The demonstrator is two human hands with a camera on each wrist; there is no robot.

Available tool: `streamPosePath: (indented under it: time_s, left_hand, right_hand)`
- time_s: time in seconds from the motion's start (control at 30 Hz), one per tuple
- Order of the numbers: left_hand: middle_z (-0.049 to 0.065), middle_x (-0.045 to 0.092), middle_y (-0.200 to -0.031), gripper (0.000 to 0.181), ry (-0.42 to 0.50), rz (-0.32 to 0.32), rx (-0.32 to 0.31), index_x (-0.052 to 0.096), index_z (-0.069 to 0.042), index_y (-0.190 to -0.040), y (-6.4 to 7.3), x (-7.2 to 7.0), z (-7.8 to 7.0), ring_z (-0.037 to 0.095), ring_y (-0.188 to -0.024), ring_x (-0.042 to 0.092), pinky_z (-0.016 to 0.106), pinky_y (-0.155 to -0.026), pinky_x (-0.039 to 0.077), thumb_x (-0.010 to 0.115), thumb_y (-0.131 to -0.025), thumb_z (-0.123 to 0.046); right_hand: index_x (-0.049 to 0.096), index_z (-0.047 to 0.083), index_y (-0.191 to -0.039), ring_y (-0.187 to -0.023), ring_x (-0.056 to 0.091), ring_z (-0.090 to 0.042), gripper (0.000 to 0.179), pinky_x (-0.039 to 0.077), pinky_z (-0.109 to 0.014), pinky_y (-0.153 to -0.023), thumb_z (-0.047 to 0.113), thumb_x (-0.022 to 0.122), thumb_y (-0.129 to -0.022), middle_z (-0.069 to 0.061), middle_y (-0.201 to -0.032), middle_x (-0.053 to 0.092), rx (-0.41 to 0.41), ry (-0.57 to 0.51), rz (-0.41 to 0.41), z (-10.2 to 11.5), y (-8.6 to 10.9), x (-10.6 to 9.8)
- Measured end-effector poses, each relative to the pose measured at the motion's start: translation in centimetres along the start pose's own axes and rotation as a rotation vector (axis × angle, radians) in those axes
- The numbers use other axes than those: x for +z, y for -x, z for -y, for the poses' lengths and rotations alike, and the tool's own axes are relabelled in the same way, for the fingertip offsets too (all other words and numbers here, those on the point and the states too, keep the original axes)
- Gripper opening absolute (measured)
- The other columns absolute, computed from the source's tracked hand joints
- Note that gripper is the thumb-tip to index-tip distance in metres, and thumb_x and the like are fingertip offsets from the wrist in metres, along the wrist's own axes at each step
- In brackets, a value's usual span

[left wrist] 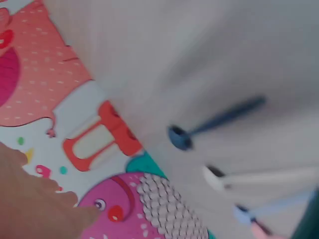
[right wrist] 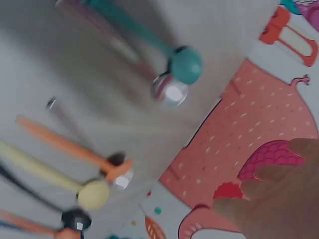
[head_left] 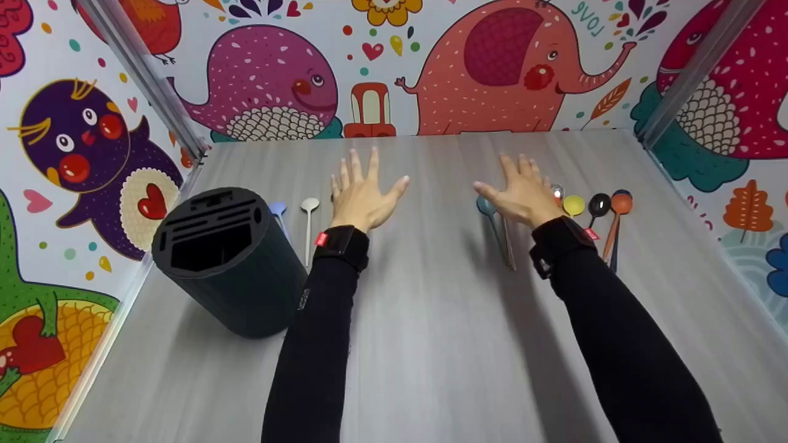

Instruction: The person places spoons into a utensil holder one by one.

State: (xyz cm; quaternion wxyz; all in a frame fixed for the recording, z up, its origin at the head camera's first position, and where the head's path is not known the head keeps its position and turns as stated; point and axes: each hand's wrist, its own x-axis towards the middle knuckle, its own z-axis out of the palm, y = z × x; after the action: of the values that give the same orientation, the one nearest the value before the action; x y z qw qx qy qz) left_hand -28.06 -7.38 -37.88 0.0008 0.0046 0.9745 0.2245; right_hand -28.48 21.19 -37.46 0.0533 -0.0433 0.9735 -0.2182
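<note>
Both hands hover over the grey table with fingers spread, holding nothing. My left hand [head_left: 363,198] is right of a white spoon [head_left: 309,204] and a light blue spoon [head_left: 278,209]. The left wrist view adds a dark blue spoon [left wrist: 219,122], hidden by the hand in the head view, and a pink utensil tip [left wrist: 259,231]. My right hand [head_left: 522,195] is between a teal spoon [head_left: 486,207] and a yellow spoon [head_left: 574,206]. Below it, the right wrist view shows a silver spoon [right wrist: 170,92] and an orange utensil [right wrist: 67,143].
A dark cylindrical utensil holder [head_left: 246,295] with slots on top stands at the left. Right of the yellow spoon lie a black spoon [head_left: 599,203] and an orange spoon [head_left: 620,203] over a dark blue one. Cartoon-printed walls [head_left: 394,67] bound the table [head_left: 425,344].
</note>
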Motion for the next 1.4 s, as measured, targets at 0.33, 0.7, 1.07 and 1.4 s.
streamPosePath:
  time_s: [0.33,0.7,1.07,1.4]
  left_hand:
    - [0.002,-0.015,-0.161,0.087,0.202,-0.104,0.117,-0.009,-0.035,-0.152,2.5,-2.5,-2.0,0.025,-0.150,-0.009,0.053,-0.120,-0.001,0.028,-0.086,-0.077]
    - [0.004,-0.002,-0.163,0.089,0.294,-0.443,0.335,0.003,-0.026,-0.154,9.4,-9.4,-2.6,0.023,-0.150,0.001,0.060,-0.117,0.012,0.041,-0.087,-0.069]
    - [0.009,0.030,-0.155,0.071,0.364,-0.904,0.154,0.036,-0.014,-0.147,14.7,-13.6,8.5,0.021,-0.145,0.021,0.034,-0.121,0.006,0.049,-0.090,-0.056]
    - [-0.006,0.028,-0.156,0.051,0.720,-0.750,-0.202,0.030,-0.029,-0.148,16.0,-11.3,14.2,0.010,-0.143,0.024,0.031,-0.120,0.014,0.037,-0.099,-0.041]
  right_hand:
    - [0.008,0.024,-0.154,-0.150,0.003,-0.032,0.092,0.007,-0.062,-0.117,0.071,0.045,-0.084,-0.011,-0.162,0.005,-0.095,-0.303,-0.010,3.6,0.2,1.2]
    - [0.015,0.031,-0.153,-0.149,0.013,-0.021,0.088,0.014,-0.054,-0.119,0.071,0.049,-0.083,0.002,-0.161,0.015,-0.181,-0.464,-0.020,7.1,1.4,2.4]
    - [0.011,0.041,-0.150,-0.148,0.014,-0.013,0.088,0.015,-0.054,-0.119,0.071,0.053,-0.080,0.010,-0.161,0.011,-0.249,-0.585,0.054,11.2,2.6,4.6]
    - [0.012,0.034,-0.152,-0.146,0.022,-0.021,0.095,0.023,-0.056,-0.115,0.068,0.060,-0.077,0.000,-0.161,0.015,-0.285,-0.635,0.152,15.1,3.6,8.8]
